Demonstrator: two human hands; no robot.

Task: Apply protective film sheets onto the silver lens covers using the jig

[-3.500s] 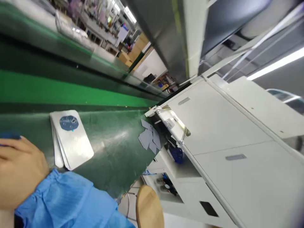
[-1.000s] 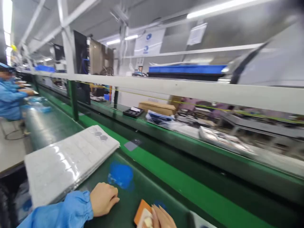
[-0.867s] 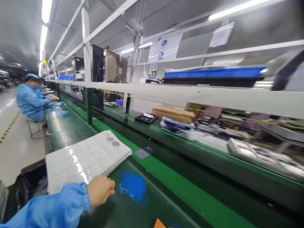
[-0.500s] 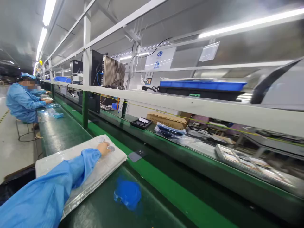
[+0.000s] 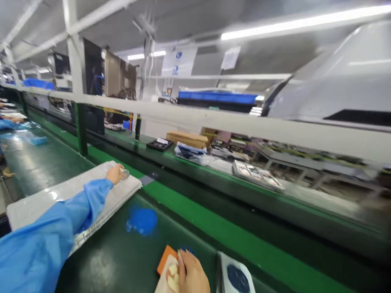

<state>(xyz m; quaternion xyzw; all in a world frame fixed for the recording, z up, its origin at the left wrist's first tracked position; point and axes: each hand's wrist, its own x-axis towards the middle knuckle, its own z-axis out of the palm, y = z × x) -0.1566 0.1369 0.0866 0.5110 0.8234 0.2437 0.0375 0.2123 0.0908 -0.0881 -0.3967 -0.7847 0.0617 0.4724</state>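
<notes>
My left hand [image 5: 115,174] rests at the far corner of a stack of white trays [image 5: 39,199], its fingers closed on a clear round disc [image 5: 125,174]. My right hand [image 5: 193,272] is low in the view, beside an orange block [image 5: 167,259] and a pale piece with cream-coloured bits on it [image 5: 172,274]. Its fingers are pressed together at that piece; blur hides the exact grip. Right of this hand lies a white item with a dark oval [image 5: 238,278].
A blue patch [image 5: 142,221] lies on the green bench [image 5: 100,260]. Behind run a green ledge and a white rail [image 5: 189,114]. A silver tray [image 5: 256,176] and a cardboard box [image 5: 187,139] sit beyond. Another person's sleeve [image 5: 7,124] shows far left.
The view has swung to the right. My right hand, the orange block, the pale piece and the white item have come into view. My left hand stays at the tray corner.
</notes>
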